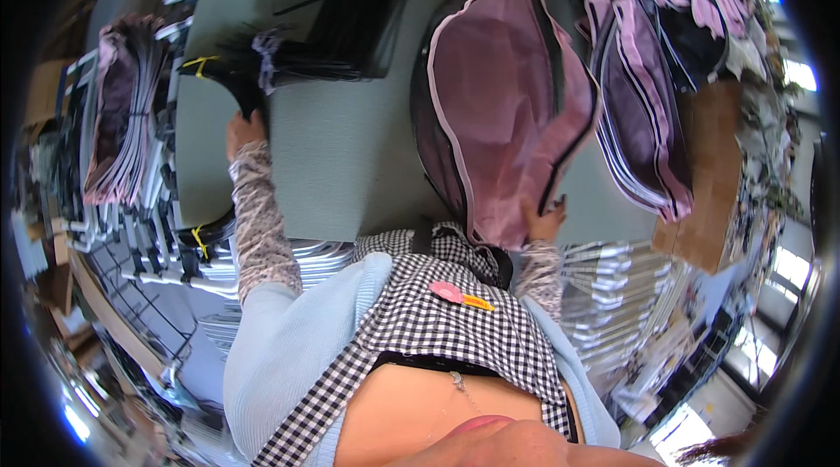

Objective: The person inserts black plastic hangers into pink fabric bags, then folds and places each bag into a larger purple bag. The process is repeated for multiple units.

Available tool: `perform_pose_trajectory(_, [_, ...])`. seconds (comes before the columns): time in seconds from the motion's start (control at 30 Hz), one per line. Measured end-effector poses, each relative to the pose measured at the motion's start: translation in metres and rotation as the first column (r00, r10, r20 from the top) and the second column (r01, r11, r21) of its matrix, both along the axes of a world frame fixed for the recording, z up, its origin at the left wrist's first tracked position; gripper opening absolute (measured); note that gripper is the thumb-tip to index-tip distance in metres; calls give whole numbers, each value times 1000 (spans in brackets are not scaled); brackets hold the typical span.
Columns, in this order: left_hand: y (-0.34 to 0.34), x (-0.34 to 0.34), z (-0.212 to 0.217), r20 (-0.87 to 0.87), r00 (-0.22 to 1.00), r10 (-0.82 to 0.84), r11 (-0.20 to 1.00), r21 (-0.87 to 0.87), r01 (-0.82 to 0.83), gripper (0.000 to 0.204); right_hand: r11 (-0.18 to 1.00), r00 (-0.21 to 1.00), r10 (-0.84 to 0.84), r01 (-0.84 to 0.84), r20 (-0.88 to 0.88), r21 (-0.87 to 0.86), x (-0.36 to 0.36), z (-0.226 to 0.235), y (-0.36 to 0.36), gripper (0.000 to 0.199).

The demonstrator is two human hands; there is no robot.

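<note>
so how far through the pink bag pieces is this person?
Looks mid-batch. Done, apparently: a stack of pink-and-black pieces lies at the table's right. In hand: the right hand touches the lower edge of a large pink piece on the grey table, while the left hand reaches the black bundle. Left: another pink stack waits far left.
</note>
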State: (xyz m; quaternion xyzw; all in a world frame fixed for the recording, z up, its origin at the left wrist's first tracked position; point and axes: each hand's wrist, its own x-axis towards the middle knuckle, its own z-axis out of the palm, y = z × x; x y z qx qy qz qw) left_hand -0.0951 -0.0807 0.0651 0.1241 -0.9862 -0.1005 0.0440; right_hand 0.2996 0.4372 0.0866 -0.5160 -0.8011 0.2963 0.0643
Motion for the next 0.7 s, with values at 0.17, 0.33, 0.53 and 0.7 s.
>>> perform_pose_trajectory(0.17, [-1,15,17,22,996,-89,992,95,86,30,823,996,-4,52,85,-566,27,20,-53,105])
perform_pose_trajectory(0.33, [-3,35,41,-155,988,13,981,196,18,31,512,914,-402,171,-59,-842,24,-14,-30,60])
perform_pose_trajectory(0.53, [94,138,282,-223,825,-520,572,626,529,31,58,643,-766,55,-9,-997,-4,5,-42,32])
perform_pose_trajectory(0.7, [175,201,388,129,8,-992,64,441,895,41,38,741,-668,-49,-62,-998,-18,17,-45,38])
